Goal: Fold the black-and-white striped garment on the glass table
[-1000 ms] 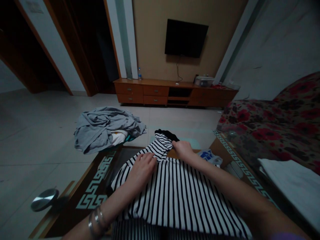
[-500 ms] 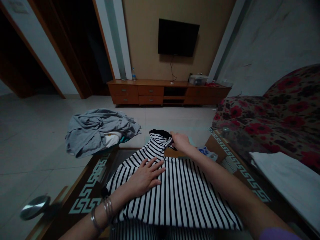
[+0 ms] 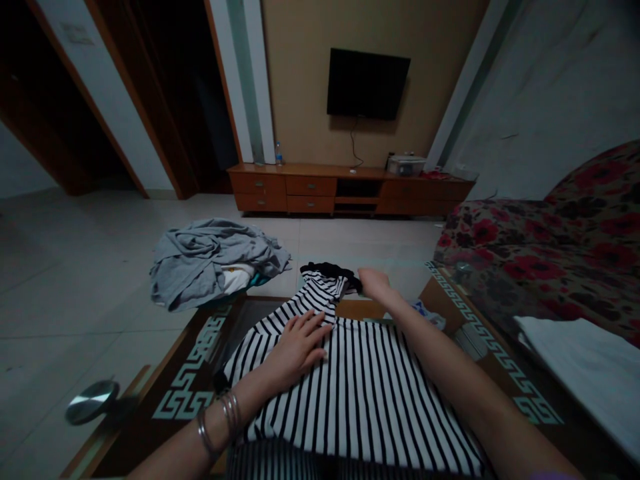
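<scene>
Since I'm across from the wearer, clock is theirs, 12 toward the TV (image 3: 369, 85). Text first: blue print on the plastic bag (image 3: 430, 316), 1-2 o'clock, too small to read from here. Same for the label on the bottle (image 3: 279, 158), standing on the cabinet (image 3: 311, 187) at 11-12.

Delta vs one second ago: right hand (image 3: 376, 285) sits a bit farther out, toward 1 o'clock, and the black trim (image 3: 327, 269) is stretched wider. Left hand (image 3: 295, 350) had fingers bunched near the fold; now flatter, fingers spread, slightly nearer the wearer. Grey clothes pile (image 3: 215, 257) at 10-11 unchanged.

Hands now: left open, palm down on the striped garment (image 3: 370, 393), pressing its fold. Bangles (image 3: 231, 415) on that wrist. Right closed, pinching the 1 o'clock end of the trim; fingertips slightly blurred.

Garment lies on the table (image 3: 187, 383) right in front of the wearer: broad striped part toward 6, narrow trimmed part pointing 12. White cloth (image 3: 585, 367) at 3, floral sofa (image 3: 600, 227) at 2.
</scene>
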A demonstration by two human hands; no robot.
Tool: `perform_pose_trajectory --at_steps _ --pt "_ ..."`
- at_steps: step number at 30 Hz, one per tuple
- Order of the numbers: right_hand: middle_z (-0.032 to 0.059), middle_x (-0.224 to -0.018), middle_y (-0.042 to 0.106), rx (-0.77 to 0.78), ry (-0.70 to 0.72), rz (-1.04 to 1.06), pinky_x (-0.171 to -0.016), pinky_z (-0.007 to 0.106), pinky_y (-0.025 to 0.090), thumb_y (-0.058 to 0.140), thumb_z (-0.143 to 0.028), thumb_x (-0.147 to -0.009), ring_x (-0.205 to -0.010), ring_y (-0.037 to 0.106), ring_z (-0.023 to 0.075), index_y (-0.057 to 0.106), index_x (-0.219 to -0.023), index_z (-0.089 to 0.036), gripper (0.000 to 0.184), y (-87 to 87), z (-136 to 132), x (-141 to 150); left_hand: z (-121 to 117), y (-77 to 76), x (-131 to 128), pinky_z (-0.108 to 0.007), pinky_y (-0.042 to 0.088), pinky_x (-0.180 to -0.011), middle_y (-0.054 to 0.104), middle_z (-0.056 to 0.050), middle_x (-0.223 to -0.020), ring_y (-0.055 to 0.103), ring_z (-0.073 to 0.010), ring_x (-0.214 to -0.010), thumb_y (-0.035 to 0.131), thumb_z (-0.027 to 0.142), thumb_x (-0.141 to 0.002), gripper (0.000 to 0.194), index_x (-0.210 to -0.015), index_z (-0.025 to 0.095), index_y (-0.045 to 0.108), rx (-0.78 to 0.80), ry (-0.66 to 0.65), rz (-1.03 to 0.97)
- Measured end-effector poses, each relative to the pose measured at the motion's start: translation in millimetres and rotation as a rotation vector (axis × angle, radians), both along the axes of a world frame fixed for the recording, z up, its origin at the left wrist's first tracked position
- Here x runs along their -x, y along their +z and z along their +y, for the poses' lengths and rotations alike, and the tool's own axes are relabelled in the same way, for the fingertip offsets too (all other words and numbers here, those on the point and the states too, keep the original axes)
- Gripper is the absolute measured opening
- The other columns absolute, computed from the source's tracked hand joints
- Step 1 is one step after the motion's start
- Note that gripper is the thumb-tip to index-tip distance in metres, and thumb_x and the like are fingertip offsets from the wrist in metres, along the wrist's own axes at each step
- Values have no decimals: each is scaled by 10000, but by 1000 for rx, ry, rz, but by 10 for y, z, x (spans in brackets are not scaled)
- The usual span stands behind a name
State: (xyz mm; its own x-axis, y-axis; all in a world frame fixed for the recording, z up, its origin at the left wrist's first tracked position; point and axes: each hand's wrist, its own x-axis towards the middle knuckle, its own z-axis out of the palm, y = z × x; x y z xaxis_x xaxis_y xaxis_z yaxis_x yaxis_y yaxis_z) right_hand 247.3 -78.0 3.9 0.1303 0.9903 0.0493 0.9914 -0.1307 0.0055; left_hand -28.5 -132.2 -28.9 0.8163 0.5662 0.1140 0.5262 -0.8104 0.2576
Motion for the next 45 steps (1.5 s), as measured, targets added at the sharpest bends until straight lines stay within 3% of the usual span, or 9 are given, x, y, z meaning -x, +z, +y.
perform_pose_trajectory --at_steps 6,10,16,22,27,31,35,41,45 --pt "140 -1128 640 -122 198 50 -866 299 432 377 -118 -919 -1047 586 228 618 -1156 -175 342 252 79 554 125 -118 18 -513 261 -1120 415 -80 -1483 294 -257 -1401 354 333 -978 426 -1358 201 493 -141 332 28" --pt "164 -1239 591 13 230 99 -913 357 430 412 -275 -951 -1137 545 260 610 -1203 -162 340 -104 375 975 91 -190 12 -589 286 -1076 389 -74 -1498 302 -311 -1393 408 412 -955 451 -1370 253 486 -230 426 148" --pt "127 -1506 330 -197 162 119 -1063 489 251 383 -429 -968 -1375 271 281 488 -1353 -232 445 -564 552 970 12 -182 19 -623 307 -1036 352 -122 -1512 269 -377 -1394 412 507 -929 542 -1397 238 465 -315 561 209" --pt "184 -1289 534 -183 156 71 -965 443 330 413 -321 -952 -1204 416 298 654 -1115 -156 334 -269 639 1061 -44 -209 34 -622 302 -1039 342 -142 -1514 267 -381 -1394 384 555 -921 584 -1398 228 465 -321 608 187" --pt "124 -1144 626 -181 160 136 -919 341 375 472 -273 -937 -1079 518 221 627 -1129 -141 280 23 980 1132 -46 -222 46 -645 280 -1044 340 -123 -1519 249 -380 -1401 372 557 -923 585 -1400 233 464 -289 603 176" --pt "71 -1022 648 -100 43 167 -860 368 454 525 -445 -917 -929 599 184 620 -1067 -126 365 -68 1152 1019 -2 -237 67 -692 265 -1030 328 -31 -1531 214 -361 -1418 350 535 -938 521 -1403 319 444 -255 550 162" --pt "158 -1031 640 -99 6 145 -845 341 454 491 -371 -945 -945 601 195 627 -1051 -87 332 -150 1239 933 31 -255 66 -698 251 -1032 339 -23 -1525 228 -357 -1412 329 529 -946 520 -1409 316 433 -243 562 153" --pt "191 -1185 587 -212 71 58 -912 390 389 489 -369 -937 -1130 507 276 574 -1187 -134 353 -5 995 1115 29 -253 50 -681 244 -1043 354 -61 -1518 246 -370 -1401 352 540 -935 543 -1404 284 449 -236 595 149" --pt "203 -1191 588 -157 167 -9 -913 453 385 387 -485 -955 -1128 512 313 574 -1208 -154 456 -231 497 1119 -9 -248 66 -675 233 -1050 341 -70 -1526 237 -367 -1403 355 546 -931 562 -1416 272 431 -229 582 131"
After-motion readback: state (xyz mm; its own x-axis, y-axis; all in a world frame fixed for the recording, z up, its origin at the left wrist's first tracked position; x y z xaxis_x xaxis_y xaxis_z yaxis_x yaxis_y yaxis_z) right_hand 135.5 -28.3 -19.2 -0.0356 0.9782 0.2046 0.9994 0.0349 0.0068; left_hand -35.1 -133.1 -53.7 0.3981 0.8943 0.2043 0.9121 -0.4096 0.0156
